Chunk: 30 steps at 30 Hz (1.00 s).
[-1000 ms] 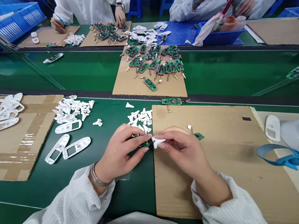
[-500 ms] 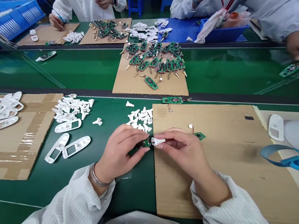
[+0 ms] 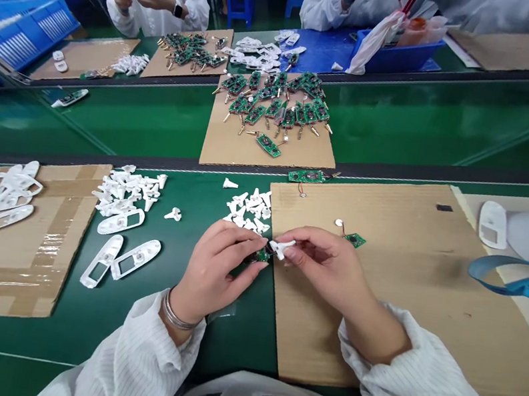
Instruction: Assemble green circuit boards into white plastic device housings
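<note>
My left hand (image 3: pixel 216 261), with a metal bangle (image 3: pixel 174 315) at the wrist, pinches a small green circuit board (image 3: pixel 262 255) whose far side is mostly hidden by my fingers. My right hand (image 3: pixel 325 262) holds a small white plastic part (image 3: pixel 280 248) between finger and thumb, right against the board. Just beyond my right hand, a second green board with a wire (image 3: pixel 354 240) and a small metal disc (image 3: pixel 339 223) lie on the cardboard sheet (image 3: pixel 373 338).
White plastic parts (image 3: pixel 247 210) lie heaped on the green belt (image 3: pixel 229 347) beyond my hands. Further left are white casings (image 3: pixel 121 223) and a taped cardboard sheet (image 3: pixel 12 250). Across the belt, a cardboard sheet carries several boards (image 3: pixel 274 108). Co-workers in white coats sit opposite.
The white part in my right hand has tilted, its tip now pointing up and right. My hands stay close together. The co-worker's hand at the far right has moved away from the belt.
</note>
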Each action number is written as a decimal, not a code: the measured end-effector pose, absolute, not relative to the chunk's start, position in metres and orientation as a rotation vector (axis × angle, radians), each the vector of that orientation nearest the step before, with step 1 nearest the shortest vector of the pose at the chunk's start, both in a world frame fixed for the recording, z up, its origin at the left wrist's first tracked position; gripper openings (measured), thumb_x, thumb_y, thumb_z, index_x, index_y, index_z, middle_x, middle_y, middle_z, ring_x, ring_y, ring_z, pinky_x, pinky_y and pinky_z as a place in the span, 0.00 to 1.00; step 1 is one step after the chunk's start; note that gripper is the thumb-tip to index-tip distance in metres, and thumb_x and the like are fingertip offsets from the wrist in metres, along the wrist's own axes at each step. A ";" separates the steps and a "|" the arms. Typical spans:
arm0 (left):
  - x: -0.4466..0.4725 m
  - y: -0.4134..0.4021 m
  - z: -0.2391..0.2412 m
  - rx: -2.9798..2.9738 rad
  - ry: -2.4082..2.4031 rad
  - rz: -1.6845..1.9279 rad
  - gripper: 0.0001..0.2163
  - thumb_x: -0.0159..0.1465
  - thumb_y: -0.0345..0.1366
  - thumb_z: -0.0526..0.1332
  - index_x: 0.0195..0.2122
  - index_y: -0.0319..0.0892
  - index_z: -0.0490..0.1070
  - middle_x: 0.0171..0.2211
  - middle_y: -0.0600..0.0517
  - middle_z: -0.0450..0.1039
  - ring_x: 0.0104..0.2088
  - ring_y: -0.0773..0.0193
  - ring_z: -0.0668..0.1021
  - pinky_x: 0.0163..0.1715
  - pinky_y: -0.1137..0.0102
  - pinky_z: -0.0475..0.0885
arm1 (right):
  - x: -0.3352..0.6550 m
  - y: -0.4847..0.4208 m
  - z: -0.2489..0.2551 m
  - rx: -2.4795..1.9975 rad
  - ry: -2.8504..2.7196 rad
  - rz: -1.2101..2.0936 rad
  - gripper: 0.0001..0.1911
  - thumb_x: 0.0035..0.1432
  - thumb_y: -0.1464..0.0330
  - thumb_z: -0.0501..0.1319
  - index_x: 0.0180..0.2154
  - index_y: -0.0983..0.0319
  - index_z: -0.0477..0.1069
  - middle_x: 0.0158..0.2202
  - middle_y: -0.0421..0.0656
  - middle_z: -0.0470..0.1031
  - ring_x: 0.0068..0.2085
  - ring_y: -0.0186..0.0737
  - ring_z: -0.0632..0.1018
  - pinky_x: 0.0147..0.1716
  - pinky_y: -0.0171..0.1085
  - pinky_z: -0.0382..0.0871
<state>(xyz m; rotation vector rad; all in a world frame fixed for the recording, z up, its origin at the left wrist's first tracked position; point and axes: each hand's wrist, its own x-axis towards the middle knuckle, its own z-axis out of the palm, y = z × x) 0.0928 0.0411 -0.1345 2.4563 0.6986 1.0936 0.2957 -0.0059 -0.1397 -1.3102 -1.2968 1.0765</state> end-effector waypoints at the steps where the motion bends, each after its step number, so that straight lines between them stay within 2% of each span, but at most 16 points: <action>1: 0.093 0.041 -0.135 2.451 0.708 1.102 0.16 0.58 0.27 0.67 0.47 0.42 0.71 0.41 0.46 0.77 0.39 0.60 0.76 0.39 0.62 0.72 | 0.297 -0.006 -0.140 -1.295 -1.296 1.108 0.09 0.57 0.65 0.66 0.39 0.61 0.78 0.34 0.43 0.80 0.29 0.35 0.78 0.31 0.35 0.75; 6: 0.094 0.041 -0.134 2.448 0.704 1.114 0.16 0.58 0.27 0.67 0.48 0.42 0.71 0.41 0.46 0.77 0.39 0.61 0.76 0.40 0.63 0.72 | 0.299 -0.006 -0.135 -1.334 -1.505 0.981 0.08 0.61 0.65 0.62 0.36 0.62 0.78 0.31 0.44 0.78 0.29 0.37 0.77 0.29 0.36 0.73; 9: 0.094 0.041 -0.135 2.460 0.706 1.095 0.16 0.59 0.28 0.67 0.48 0.42 0.71 0.41 0.46 0.77 0.40 0.60 0.76 0.40 0.62 0.73 | 0.298 -0.007 -0.133 -1.334 -1.551 0.855 0.09 0.63 0.66 0.60 0.39 0.62 0.78 0.32 0.44 0.78 0.30 0.37 0.77 0.28 0.36 0.72; 17: 0.094 0.040 -0.135 2.432 0.711 1.119 0.15 0.58 0.29 0.67 0.47 0.42 0.72 0.40 0.46 0.78 0.39 0.60 0.77 0.39 0.62 0.74 | 0.299 -0.006 -0.136 -1.324 -1.496 0.895 0.06 0.58 0.69 0.65 0.38 0.60 0.80 0.34 0.43 0.81 0.33 0.38 0.80 0.31 0.35 0.75; 22: 0.096 0.040 -0.134 2.427 0.663 1.136 0.15 0.57 0.28 0.69 0.46 0.42 0.73 0.39 0.46 0.79 0.37 0.60 0.77 0.37 0.63 0.74 | 0.295 -0.008 -0.138 -1.359 -1.435 0.983 0.07 0.57 0.66 0.66 0.38 0.61 0.80 0.32 0.44 0.82 0.28 0.38 0.80 0.28 0.36 0.75; 30: 0.098 0.036 -0.132 2.415 0.719 1.104 0.17 0.58 0.31 0.69 0.48 0.42 0.73 0.36 0.48 0.80 0.36 0.61 0.77 0.36 0.65 0.75 | 0.298 -0.009 -0.132 -1.334 -1.702 0.739 0.04 0.59 0.68 0.65 0.35 0.59 0.79 0.29 0.42 0.81 0.28 0.37 0.79 0.28 0.34 0.72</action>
